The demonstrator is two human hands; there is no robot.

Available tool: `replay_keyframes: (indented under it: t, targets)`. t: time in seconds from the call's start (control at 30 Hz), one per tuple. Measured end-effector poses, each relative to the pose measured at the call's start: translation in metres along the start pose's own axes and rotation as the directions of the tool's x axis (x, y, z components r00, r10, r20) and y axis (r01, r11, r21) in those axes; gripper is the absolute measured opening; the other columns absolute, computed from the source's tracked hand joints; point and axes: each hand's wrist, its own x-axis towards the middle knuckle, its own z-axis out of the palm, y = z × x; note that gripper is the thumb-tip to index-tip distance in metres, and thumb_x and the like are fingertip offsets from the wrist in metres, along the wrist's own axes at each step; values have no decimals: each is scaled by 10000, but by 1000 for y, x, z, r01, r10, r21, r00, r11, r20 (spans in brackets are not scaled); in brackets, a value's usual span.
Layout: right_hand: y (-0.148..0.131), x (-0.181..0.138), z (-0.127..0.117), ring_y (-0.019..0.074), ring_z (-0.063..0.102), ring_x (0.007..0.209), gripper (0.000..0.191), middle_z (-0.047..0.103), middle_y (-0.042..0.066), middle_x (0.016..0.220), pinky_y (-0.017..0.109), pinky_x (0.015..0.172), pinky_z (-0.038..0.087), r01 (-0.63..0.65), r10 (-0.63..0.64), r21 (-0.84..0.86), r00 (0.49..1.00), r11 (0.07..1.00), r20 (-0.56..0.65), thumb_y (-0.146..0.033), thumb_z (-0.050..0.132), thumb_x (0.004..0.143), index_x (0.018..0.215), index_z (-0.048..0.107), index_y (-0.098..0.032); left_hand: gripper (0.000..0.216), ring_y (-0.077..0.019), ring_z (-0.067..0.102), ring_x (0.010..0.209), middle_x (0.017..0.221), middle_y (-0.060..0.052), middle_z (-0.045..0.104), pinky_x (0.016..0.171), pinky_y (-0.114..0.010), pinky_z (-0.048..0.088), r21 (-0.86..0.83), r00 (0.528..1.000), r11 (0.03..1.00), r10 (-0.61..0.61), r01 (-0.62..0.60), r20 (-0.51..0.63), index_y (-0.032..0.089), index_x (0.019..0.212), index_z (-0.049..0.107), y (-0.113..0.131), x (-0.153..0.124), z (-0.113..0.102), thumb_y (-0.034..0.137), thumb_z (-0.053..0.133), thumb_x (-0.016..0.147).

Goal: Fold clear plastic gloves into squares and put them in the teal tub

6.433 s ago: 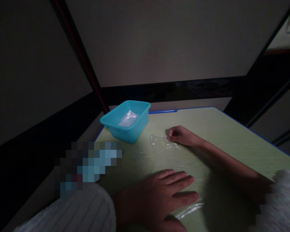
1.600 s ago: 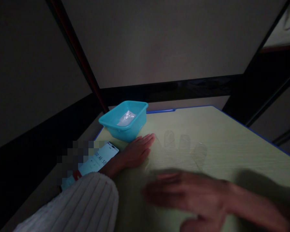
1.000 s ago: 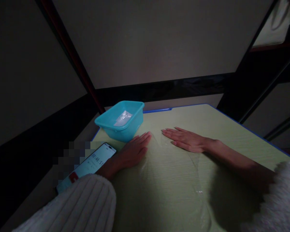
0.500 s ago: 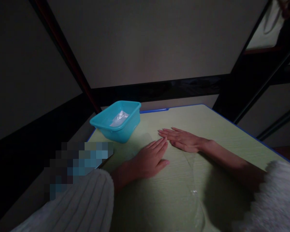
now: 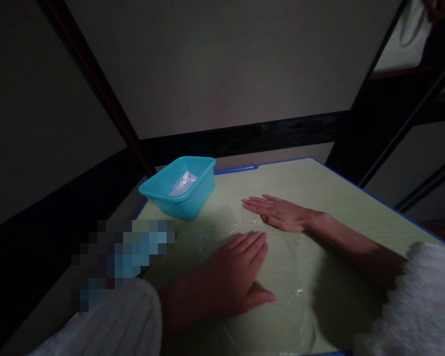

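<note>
A clear plastic bag or sheet [image 5: 292, 277] lies spread on the pale green tabletop, its creases faintly catching the light. My left hand [image 5: 241, 272] rests over its middle, palm down, fingers stretched and the thumb held apart. Further off and to the right, my right hand [image 5: 280, 212] lies flat at the far part of the plastic, fingers extended to the left. Nothing is gripped in either hand. How far the plastic runs under the left forearm is hidden.
A turquoise plastic basin [image 5: 196, 198] stands at the table's far left, with a crumpled clear plastic packet [image 5: 183, 183] inside. The wooden-grained table [image 5: 341, 198] has a blue edge. Behind it rises a cabinet panel [image 5: 226, 69]. A pixelated patch covers something at the left.
My left hand has slid toward me and slightly right across the plastic, away from the right hand's fingertips. The right hand has stayed in place.
</note>
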Motion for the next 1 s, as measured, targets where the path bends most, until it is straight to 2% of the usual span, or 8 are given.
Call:
replay_keyframes:
  t: [0.13,0.2,0.37,0.6,0.73,0.83,1.0]
  targets:
    - [-2,-1,-2,196,116,1372,545,180,72,1497,492,1098,131,7,-7,19,1000,1000,-3,-326,193,923,1436,175,-141,614,-226,136,1376,1473,-174,209,1124,-346,143,-44,981,982,178,-181,-75,22,1361,293,1,20,11,443,341,916]
    - [-2,0,-2,193,114,1372,543,179,70,1497,492,1097,134,7,-7,13,1000,1000,-4,-316,196,922,1437,168,-148,625,-229,140,1375,1473,-178,203,1127,-353,143,-66,970,969,232,-237,-76,20,1366,282,1,25,17,445,349,912]
    - [1,1,0,192,111,1373,545,175,67,1498,484,1097,139,4,-4,-2,1000,1000,1,-311,201,920,1438,166,-144,679,-252,141,1373,1467,-200,204,1132,-366,117,-86,958,954,283,-287,-56,-1,1362,281,8,18,20,475,392,890]
    - [-1,0,-1,195,104,1374,542,161,63,1500,490,1094,147,6,-6,-18,1000,1000,3,-313,192,924,1438,164,-141,646,-225,157,1371,1465,-176,234,1133,-324,126,-101,937,932,345,-348,-52,1,1362,278,22,6,14,446,378,905]
    - [-3,0,-2,191,107,1374,537,162,64,1499,481,1098,142,-9,9,-23,1000,1000,1,-317,183,930,1435,174,-134,545,-208,176,1368,1464,-149,255,1130,-304,145,-33,925,925,377,-379,-56,14,1348,309,27,2,15,379,311,943]
    - [-3,0,-2,195,110,1373,538,160,63,1499,487,1099,139,-11,11,-28,1000,1000,2,-325,188,932,1436,170,-140,435,-187,249,1348,1436,-108,338,1115,-289,203,50,910,914,406,-403,-87,53,1319,371,32,0,22,284,272,964]
    - [-2,0,-1,196,108,1372,535,161,54,1499,498,1098,137,-13,13,-12,1000,1000,-1,-343,186,936,1439,159,-164,374,-163,385,1280,1352,-48,478,1035,-257,342,174,851,866,496,-469,-171,122,1224,484,37,1,35,269,249,973]
